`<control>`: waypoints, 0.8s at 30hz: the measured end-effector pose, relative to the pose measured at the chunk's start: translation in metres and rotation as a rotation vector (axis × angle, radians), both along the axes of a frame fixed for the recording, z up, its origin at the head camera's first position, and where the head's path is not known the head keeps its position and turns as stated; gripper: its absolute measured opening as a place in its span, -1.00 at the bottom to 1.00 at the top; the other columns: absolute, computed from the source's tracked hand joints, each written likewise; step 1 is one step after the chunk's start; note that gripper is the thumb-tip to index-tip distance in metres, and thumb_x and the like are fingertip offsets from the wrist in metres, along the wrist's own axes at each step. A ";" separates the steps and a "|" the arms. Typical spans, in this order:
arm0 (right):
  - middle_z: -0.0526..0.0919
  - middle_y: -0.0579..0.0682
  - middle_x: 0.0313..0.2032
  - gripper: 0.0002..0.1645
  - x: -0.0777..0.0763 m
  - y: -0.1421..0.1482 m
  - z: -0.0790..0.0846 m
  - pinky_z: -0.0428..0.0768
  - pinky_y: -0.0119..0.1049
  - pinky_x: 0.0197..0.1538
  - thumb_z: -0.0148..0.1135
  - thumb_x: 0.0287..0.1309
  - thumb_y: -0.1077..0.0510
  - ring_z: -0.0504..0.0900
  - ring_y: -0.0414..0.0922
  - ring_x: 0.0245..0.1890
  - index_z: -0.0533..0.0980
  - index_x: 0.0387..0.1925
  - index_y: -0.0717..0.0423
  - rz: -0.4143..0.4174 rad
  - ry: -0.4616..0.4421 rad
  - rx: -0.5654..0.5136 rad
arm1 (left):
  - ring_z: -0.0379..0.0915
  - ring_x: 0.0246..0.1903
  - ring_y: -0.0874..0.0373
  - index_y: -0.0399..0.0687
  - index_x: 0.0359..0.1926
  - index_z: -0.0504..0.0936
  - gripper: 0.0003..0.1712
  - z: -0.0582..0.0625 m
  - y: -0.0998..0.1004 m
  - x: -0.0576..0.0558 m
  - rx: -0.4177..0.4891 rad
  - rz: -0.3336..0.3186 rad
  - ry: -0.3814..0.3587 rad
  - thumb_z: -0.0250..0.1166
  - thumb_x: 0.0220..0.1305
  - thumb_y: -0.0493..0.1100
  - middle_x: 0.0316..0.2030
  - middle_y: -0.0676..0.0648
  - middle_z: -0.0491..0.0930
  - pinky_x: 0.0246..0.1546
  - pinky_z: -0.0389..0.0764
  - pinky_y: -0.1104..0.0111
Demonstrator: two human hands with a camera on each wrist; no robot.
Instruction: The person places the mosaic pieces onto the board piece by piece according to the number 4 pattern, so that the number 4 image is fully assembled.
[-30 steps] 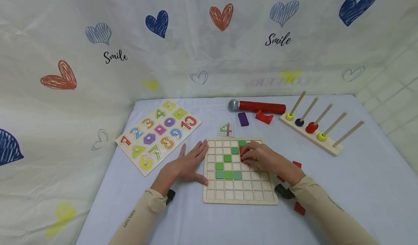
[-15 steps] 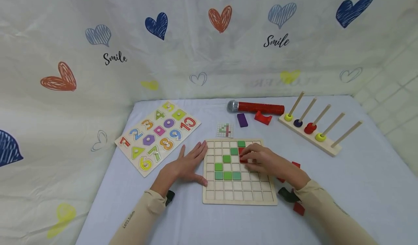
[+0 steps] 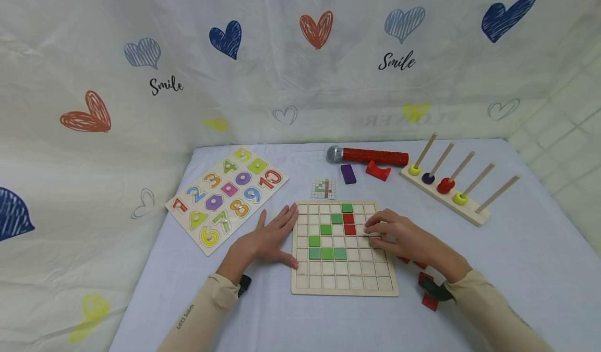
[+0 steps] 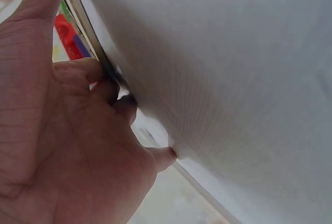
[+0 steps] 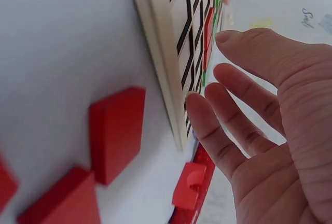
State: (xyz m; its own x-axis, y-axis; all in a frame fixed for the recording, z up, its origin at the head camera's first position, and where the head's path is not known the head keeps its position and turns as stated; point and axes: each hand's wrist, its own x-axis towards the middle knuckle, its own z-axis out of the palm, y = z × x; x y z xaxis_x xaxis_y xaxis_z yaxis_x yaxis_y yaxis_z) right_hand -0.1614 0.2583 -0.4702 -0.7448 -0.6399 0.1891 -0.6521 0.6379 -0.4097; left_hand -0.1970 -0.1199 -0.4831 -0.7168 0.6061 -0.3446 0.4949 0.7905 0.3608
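Note:
A wooden grid board [image 3: 345, 287] lies flat on the white cloth, with several green tiles [image 3: 327, 253] and two red tiles [image 3: 349, 230] set in its squares. My left hand [image 3: 269, 242] rests spread along the board's left edge, fingertips and thumb at the rim. Over the board's right side hovers my right hand [image 3: 399, 234], fingers loosely bent and nothing between them; the right wrist view shows its thumb and fingers [image 5: 207, 125] apart. Loose red tiles [image 5: 118, 133] lie on the cloth right of the board, partly hidden beneath the right wrist in the head view.
Behind the board lies a small pattern card [image 3: 323, 189]. A purple block [image 3: 348, 174], a red arch block [image 3: 377, 170] and a red microphone [image 3: 375, 156] are farther back. A number puzzle [image 3: 227, 195] lies left; a peg stacker [image 3: 446, 195] stands right.
My right hand has drawn back to the right, away from the two red tiles, which now show fully in their squares. The left hand has stayed in place.

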 end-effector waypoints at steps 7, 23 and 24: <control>0.72 -0.02 -0.04 -0.66 0.007 0.014 0.001 0.82 -0.28 -0.05 0.65 0.04 0.32 0.65 -0.09 -0.05 0.80 -0.10 0.10 -0.004 0.072 -0.028 | -0.46 0.77 0.01 -0.02 0.76 -0.23 0.54 0.001 0.000 0.001 -0.008 0.006 0.003 0.53 0.12 0.46 0.78 0.01 -0.38 0.66 -0.42 -0.34; 0.66 -0.16 -0.14 -0.76 0.022 0.042 0.001 0.71 -0.46 -0.26 0.65 0.10 0.18 0.56 -0.26 -0.21 0.78 -0.19 -0.12 -0.031 -0.134 0.018 | -0.45 0.77 0.01 -0.02 0.76 -0.22 0.53 0.000 -0.001 0.001 0.020 0.008 -0.005 0.54 0.12 0.44 0.78 -0.01 -0.36 0.66 -0.44 -0.35; 0.66 -0.17 -0.14 -0.76 0.023 0.043 0.001 0.70 -0.47 -0.27 0.65 0.11 0.16 0.54 -0.28 -0.22 0.78 -0.19 -0.13 -0.032 -0.154 0.024 | -0.45 0.77 0.00 -0.02 0.76 -0.22 0.53 0.000 -0.001 0.001 0.019 0.007 -0.005 0.53 0.13 0.44 0.78 -0.01 -0.36 0.66 -0.44 -0.35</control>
State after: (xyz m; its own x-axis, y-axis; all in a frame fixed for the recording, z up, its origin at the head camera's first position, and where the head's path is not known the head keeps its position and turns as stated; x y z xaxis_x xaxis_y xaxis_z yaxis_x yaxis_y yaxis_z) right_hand -0.1384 0.3013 -0.4691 -0.7838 -0.6185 0.0561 -0.5620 0.6680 -0.4878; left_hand -0.1960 -0.1205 -0.4826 -0.7192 0.6078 -0.3366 0.4876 0.7866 0.3787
